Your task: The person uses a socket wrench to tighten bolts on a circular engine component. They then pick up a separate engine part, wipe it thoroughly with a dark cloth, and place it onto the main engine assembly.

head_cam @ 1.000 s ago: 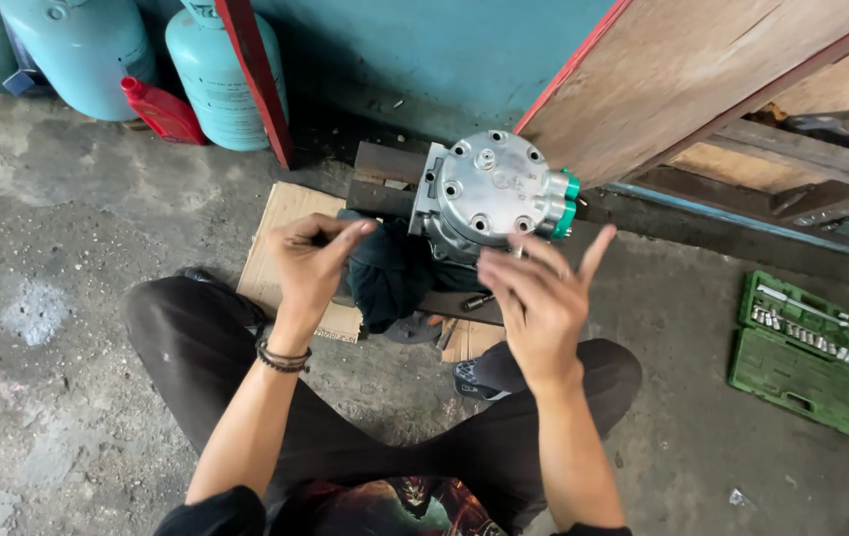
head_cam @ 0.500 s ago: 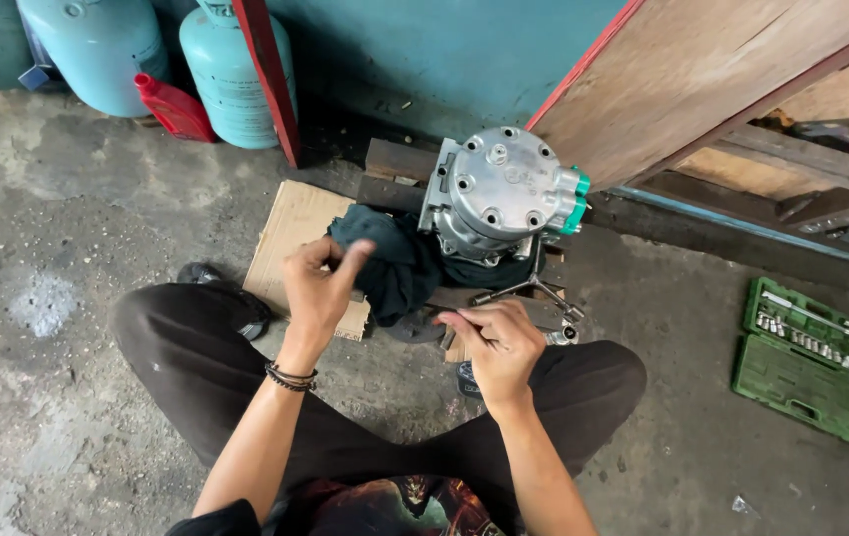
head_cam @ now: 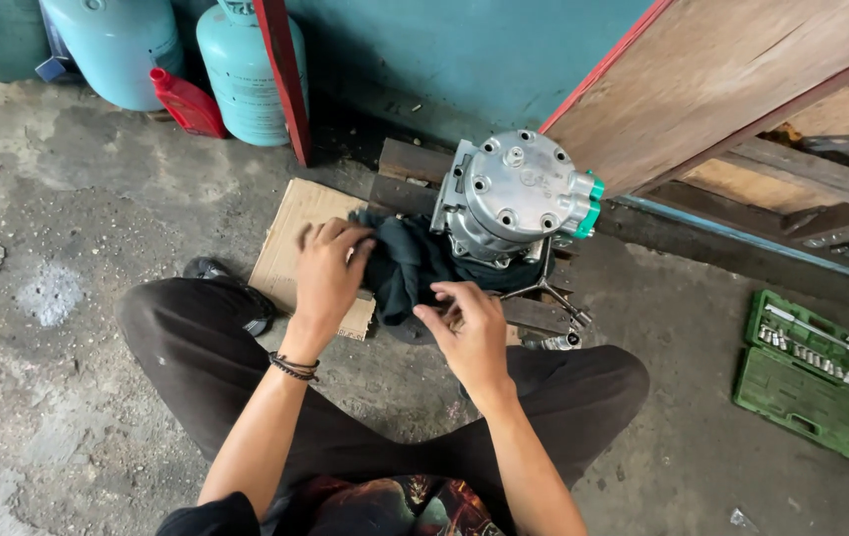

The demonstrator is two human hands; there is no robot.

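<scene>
The concrete floor (head_cam: 67, 397) fills most of the view. A wooden panel (head_cam: 742, 79) leans at 1 o'clock, against a teal wall (head_cam: 464, 50). Two pale blue gas cylinders (head_cam: 246, 69) stand at 11 o'clock, with a red container (head_cam: 189, 104) between them. The person sits cross-legged at 6 o'clock in black trousers (head_cam: 186, 347).

A flat sheet of cardboard (head_cam: 295, 228) lies just left of centre. At centre, toward 12 o'clock, a silver metal compressor (head_cam: 514, 189) with green port caps rests on dark wooden blocks (head_cam: 410, 164). A dark cloth (head_cam: 410, 268) is bunched against the compressor's lower left side, touching it.

An open green socket set case (head_cam: 807, 372) lies at 3 o'clock, well apart from the hands. A metal wrench (head_cam: 549, 293) lies just below the compressor.

The left hand (head_cam: 328, 273), with a dark bracelet at the wrist, presses on the left edge of the cloth, fingers curled onto the fabric. The right hand (head_cam: 469, 333) sits at the cloth's lower edge, fingers bent inward and pinching; what they grip, cloth or a small part, cannot be told.
</scene>
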